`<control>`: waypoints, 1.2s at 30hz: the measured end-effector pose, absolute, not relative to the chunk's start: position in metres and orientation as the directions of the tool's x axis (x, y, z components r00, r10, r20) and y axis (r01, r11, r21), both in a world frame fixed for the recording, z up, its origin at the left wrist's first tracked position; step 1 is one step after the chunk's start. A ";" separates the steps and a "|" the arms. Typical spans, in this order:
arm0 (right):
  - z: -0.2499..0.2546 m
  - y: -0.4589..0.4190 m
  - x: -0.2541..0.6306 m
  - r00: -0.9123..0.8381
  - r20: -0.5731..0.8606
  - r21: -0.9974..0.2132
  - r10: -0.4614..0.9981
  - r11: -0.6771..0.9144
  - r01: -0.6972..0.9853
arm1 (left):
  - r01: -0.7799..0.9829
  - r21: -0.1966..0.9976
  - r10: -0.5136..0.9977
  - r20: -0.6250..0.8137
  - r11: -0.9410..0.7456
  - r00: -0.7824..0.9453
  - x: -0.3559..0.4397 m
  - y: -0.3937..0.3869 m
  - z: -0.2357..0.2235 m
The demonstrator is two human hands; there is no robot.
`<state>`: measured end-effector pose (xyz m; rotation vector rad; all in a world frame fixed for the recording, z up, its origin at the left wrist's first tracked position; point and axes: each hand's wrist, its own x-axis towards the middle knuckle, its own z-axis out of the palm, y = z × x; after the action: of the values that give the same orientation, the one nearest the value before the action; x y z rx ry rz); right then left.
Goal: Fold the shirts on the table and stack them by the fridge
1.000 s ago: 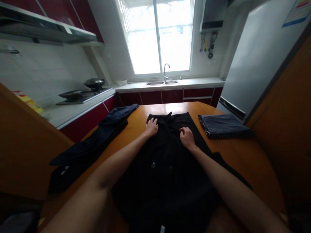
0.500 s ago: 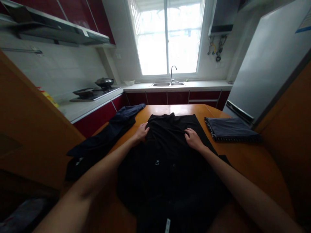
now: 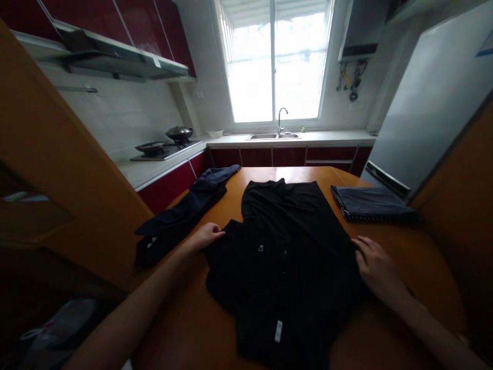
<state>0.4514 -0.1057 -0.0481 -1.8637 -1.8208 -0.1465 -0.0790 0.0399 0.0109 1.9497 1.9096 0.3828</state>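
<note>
A black shirt [image 3: 292, 216] lies spread on the wooden table, its hem at the far side and its collar, with a white label [image 3: 278, 331], nearest me. A small light emblem [image 3: 261, 248] shows on its chest. At the shirt's left side, my left hand [image 3: 207, 236] is closed, pinching the end of a short sleeve between thumb and fingers. My right hand [image 3: 379, 267] is at the opposite side, its bent fingers on the shirt's right edge by the sleeve; the cloth under them is partly hidden.
Dark clothes [image 3: 185, 205] lie along the table's left side. A folded grey cloth with a striped edge [image 3: 373, 203] rests at the right of the table [image 3: 404, 252]. Beyond are a sink [image 3: 265, 136], a stove with pans [image 3: 169, 149] and a fridge [image 3: 427, 97].
Both hands have left the far part of the shirt and come nearer and apart, the left to one sleeve, the right to the opposite edge. The view has shifted slightly left.
</note>
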 end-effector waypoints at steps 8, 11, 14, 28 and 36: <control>-0.056 -0.131 0.501 0.321 0.248 -0.185 0.914 -0.280 0.942 | 0.922 0.378 0.979 0.141 0.086 -0.149 -0.117 0.013 0.019; -0.054 -0.133 0.494 0.291 0.224 -0.249 0.930 -0.234 0.940 | 0.916 0.396 0.986 0.108 0.074 -0.126 -0.133 -0.002 0.011; -0.052 -0.135 0.481 0.278 0.214 -0.315 0.937 -0.203 0.927 | 0.912 0.404 0.993 0.063 0.069 -0.103 -0.139 -0.017 0.007; -0.034 -0.115 0.523 0.318 0.177 -0.475 0.931 -0.202 0.857 | 0.762 0.640 0.975 -0.088 -0.101 0.204 -0.116 -0.066 0.036; -0.024 -0.109 0.568 0.260 -0.015 -0.413 0.966 -0.243 0.878 | 0.825 0.559 0.850 -0.390 -0.087 0.354 -0.115 -0.083 0.055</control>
<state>0.5682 -0.1088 -0.0244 -2.2151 -1.6923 0.3833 -0.1154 -0.0832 0.0547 1.8950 1.4601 0.0439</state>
